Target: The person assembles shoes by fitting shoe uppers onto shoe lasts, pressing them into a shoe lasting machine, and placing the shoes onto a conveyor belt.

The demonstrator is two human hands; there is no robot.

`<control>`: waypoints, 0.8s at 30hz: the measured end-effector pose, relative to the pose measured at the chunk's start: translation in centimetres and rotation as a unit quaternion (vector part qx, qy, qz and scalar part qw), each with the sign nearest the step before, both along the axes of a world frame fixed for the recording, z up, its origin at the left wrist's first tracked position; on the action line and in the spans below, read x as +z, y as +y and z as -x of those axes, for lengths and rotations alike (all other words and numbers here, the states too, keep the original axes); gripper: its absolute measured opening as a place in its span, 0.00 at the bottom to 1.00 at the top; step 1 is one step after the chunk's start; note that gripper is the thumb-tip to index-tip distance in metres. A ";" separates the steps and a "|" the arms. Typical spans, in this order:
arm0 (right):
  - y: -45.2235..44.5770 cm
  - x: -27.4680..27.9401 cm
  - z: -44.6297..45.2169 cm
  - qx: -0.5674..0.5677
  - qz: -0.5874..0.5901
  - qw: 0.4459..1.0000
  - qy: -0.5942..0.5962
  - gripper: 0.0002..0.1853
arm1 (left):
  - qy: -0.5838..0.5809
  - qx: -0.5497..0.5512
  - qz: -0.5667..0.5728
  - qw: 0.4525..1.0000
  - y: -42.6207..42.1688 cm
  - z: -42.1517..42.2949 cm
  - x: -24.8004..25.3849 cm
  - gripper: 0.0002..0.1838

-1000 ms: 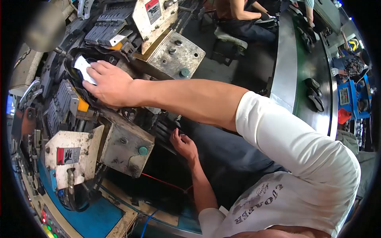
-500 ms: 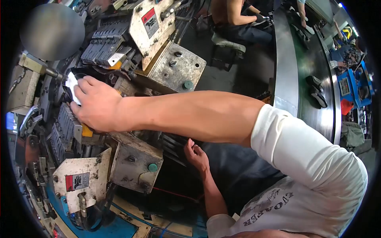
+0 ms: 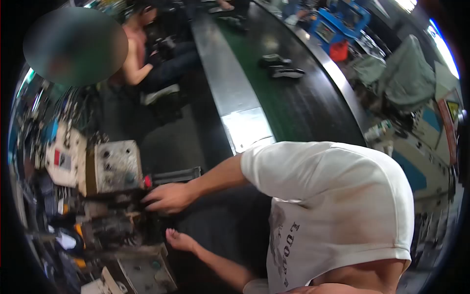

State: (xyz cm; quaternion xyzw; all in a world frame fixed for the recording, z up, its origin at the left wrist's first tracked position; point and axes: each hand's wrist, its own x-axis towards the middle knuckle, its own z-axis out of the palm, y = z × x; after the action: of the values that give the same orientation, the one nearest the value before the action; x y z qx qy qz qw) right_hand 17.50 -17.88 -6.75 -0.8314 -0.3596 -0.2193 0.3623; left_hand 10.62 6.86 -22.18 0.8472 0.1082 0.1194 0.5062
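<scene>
My right hand (image 3: 169, 197) is stretched out with its fingers extended and smeared by motion. It hangs beside the near end of the machine, close to a red knob (image 3: 148, 181) and below the worn control box (image 3: 117, 166). Nothing shows in it. Nearer my body, my left hand (image 3: 180, 240) is held low with its fingers curled in; no object is visible there. A white piece with dark material around it (image 3: 66, 240) sits in the machine at the left, apart from both hands; blur hides its exact kind.
A second control box (image 3: 147, 269) stands at the bottom. Beyond the machine, another person (image 3: 137, 54) sits beside a long conveyor (image 3: 313, 98) with dark shoes (image 3: 284, 67) on it. A grey-green cloth cover (image 3: 409, 73) drapes over something at the right.
My right hand has left the white piece in the machine and drawn back toward my body. The view has swung right, showing more of the conveyor. My left hand stays low and curled.
</scene>
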 end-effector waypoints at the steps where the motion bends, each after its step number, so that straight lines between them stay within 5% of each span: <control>1: -5.4 -2.5 3.4 -0.040 0.055 0.989 0.128 0.31 | -0.017 -0.006 0.040 0.999 -0.2 0.3 0.4 0.17; 5: -28.4 -9.8 19.1 -0.327 0.201 0.853 0.353 0.24 | -0.014 -0.028 -0.022 0.999 0.6 0.1 -0.3 0.16; 8: -41.3 -7.0 29.6 -0.572 0.164 0.720 0.357 0.22 | 0.028 -0.006 -0.004 1.000 -0.1 0.4 1.7 0.17; 11: -52.8 -5.7 34.4 -0.677 0.151 0.589 0.416 0.28 | 0.051 0.026 0.019 0.998 0.1 0.6 3.3 0.17; 15: -64.3 -3.7 34.8 -0.728 0.136 0.544 0.394 0.37 | 0.084 0.065 -0.004 0.994 5.2 3.5 5.3 0.13; 21: -76.5 -5.0 30.0 -0.684 0.278 0.553 0.385 0.42 | 0.110 0.042 -0.102 0.988 12.1 15.2 10.5 0.10; 24: -77.9 -5.7 28.3 -0.639 0.216 0.572 0.467 0.43 | 0.143 0.054 -0.123 0.981 10.5 18.5 12.4 0.11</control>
State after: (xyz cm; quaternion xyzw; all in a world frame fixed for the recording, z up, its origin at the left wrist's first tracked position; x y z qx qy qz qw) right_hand -10.78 -95.73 -12.43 -0.8859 0.4474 0.1093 0.0550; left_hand -7.89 17.39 -9.81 0.9041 0.2099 0.0366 0.3703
